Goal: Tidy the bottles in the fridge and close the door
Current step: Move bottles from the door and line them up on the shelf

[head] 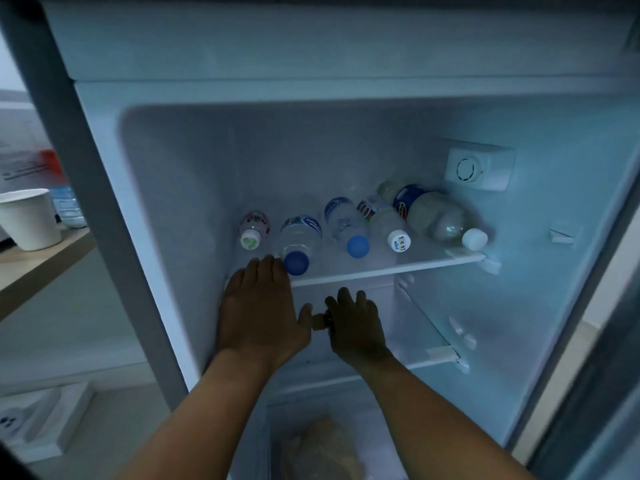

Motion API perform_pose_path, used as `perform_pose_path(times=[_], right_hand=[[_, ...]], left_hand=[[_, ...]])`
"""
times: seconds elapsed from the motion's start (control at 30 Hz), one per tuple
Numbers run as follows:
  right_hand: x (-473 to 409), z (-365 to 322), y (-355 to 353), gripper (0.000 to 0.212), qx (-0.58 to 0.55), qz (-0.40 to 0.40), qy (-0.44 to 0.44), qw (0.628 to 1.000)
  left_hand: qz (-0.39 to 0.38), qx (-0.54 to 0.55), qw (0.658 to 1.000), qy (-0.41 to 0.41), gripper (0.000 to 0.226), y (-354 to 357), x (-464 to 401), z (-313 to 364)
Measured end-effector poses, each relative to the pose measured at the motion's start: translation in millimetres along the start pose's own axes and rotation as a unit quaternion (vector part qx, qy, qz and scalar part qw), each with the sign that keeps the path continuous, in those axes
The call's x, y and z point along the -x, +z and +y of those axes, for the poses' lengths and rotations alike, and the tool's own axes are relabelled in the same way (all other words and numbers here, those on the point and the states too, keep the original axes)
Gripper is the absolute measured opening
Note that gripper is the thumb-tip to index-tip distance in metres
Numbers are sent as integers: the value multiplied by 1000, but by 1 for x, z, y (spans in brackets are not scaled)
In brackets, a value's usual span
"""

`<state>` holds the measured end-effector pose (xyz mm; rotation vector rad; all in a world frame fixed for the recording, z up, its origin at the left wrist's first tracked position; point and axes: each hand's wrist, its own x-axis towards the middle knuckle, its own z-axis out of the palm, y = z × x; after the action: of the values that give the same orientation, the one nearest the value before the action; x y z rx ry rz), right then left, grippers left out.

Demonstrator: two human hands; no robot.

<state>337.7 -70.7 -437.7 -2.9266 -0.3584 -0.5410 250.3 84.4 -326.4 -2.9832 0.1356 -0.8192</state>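
Several bottles sit on the fridge's upper shelf (381, 270). From the left they are a small pink-labelled bottle (252, 230) with a white cap, two clear water bottles (299, 237) (346, 223) with blue caps, a white-capped bottle (386, 225), and a large pale bottle (433, 213) lying tilted at the right. My left hand (259, 310) is flat with straight fingers, its fingertips at the shelf's front edge beside the first blue cap. My right hand (358, 327) is below the shelf with curled fingers. A small dark thing shows at its thumb, and I cannot make out what it is.
A white thermostat box (479, 168) is fixed on the right inner wall. Below are a lower shelf (436, 356) and a drawer with a pale bag (322, 448). Left of the fridge, a white paper cup (29, 220) stands on a counter. The open door's edge (609, 341) is at the right.
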Motion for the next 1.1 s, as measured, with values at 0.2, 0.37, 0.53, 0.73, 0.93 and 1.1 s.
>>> perform_pose_path(times=[0.2, 0.37, 0.53, 0.73, 0.93, 1.1], right_hand=[[52, -11, -49, 23, -291, 147, 82, 942], [69, -25, -109, 37, -359, 299, 65, 882], [60, -41, -163, 30, -406, 444, 21, 798], [47, -44, -181, 24, -379, 405, -13, 832], [42, -45, -163, 21, -344, 353, -48, 869], [38, -48, -140, 22, -308, 317, -75, 894]], left_hand=[[-33, 4, 999, 7, 78, -8, -1, 3], [-63, 18, 998, 10, 81, -17, 2, 2], [-90, 28, 995, 13, 81, -23, 0, 0], [-123, 37, 992, 9, 92, -27, -1, -2], [-137, 42, 990, 10, 93, -28, 0, -2], [-136, 49, 990, 10, 95, -24, -1, -4]])
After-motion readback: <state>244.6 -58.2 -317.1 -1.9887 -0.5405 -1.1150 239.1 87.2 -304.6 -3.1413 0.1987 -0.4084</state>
